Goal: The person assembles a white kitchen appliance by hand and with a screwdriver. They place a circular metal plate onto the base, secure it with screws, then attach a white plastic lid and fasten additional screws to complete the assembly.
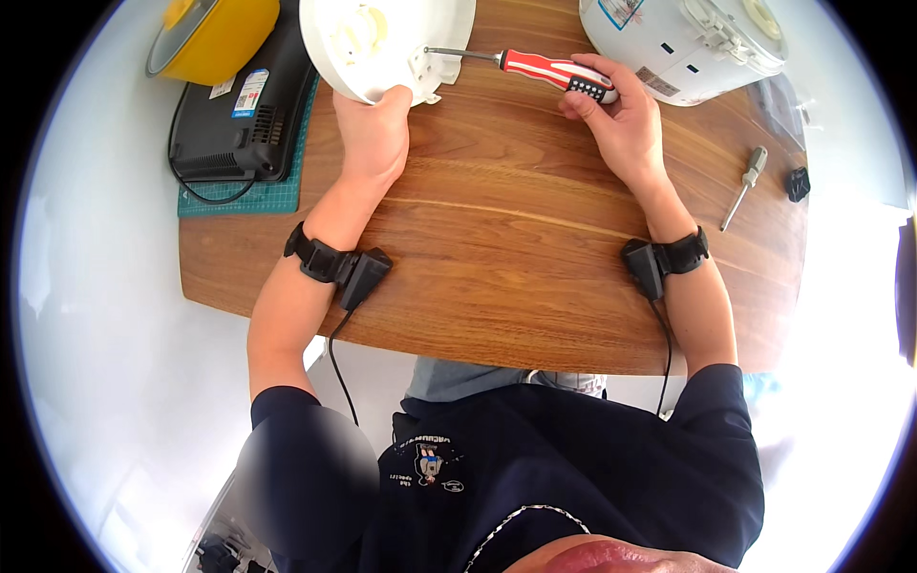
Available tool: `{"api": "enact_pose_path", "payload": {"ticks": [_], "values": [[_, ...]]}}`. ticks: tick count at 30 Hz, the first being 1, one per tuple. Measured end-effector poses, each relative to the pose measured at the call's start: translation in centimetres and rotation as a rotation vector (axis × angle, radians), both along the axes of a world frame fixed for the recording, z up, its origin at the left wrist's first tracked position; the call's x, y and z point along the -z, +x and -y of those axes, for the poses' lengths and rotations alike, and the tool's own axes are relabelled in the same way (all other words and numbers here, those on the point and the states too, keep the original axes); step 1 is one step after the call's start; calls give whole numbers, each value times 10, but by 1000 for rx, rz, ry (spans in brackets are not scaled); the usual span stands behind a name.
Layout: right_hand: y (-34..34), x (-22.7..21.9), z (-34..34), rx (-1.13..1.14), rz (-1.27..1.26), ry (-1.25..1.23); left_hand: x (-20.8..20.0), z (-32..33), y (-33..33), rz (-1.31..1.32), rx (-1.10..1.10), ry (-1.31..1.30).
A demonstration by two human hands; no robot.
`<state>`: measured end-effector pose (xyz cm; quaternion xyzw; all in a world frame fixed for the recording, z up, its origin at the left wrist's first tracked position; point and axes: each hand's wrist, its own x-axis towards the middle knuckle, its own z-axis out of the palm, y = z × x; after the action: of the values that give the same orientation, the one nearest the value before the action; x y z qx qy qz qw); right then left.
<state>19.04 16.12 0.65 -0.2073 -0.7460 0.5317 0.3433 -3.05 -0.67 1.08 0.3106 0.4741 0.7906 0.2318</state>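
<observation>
My left hand (375, 134) is closed on the near rim of a white plastic housing (449, 24), holding it tilted at the top of the view. The thumb lies at the rim and the other fingers are hidden beneath. My right hand (621, 119) grips the handle of a red, white and black screwdriver (544, 69). Its shaft points left, and the tip is at the housing's inner wall, near some small holes. Whether the tip sits in a screw is too small to tell.
A black appliance (220, 134) with a cord lies on a green cutting mat (282, 198) at left, a yellow pot (224, 43) on top. At right stand a white appliance (659, 48), a grey-handled screwdriver (745, 186), a small black piece (798, 183) and a clear plastic bag (776, 110).
</observation>
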Motion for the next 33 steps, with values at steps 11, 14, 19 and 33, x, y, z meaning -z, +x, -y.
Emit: {"api": "enact_pose_path", "payload": {"ticks": [11, 14, 19, 33], "values": [[7, -21, 10, -90, 256, -252, -2, 0, -1, -86, -47, -94], [11, -27, 6, -74, 281, -207, -3, -2, -4, -38, -74, -54], [29, -50, -7, -107, 95, -414, -9, -6, -5, 134, -77, 42], [135, -143, -93, -96, -936, -402, -15, 2, -8, 499, 216, -94]]}}
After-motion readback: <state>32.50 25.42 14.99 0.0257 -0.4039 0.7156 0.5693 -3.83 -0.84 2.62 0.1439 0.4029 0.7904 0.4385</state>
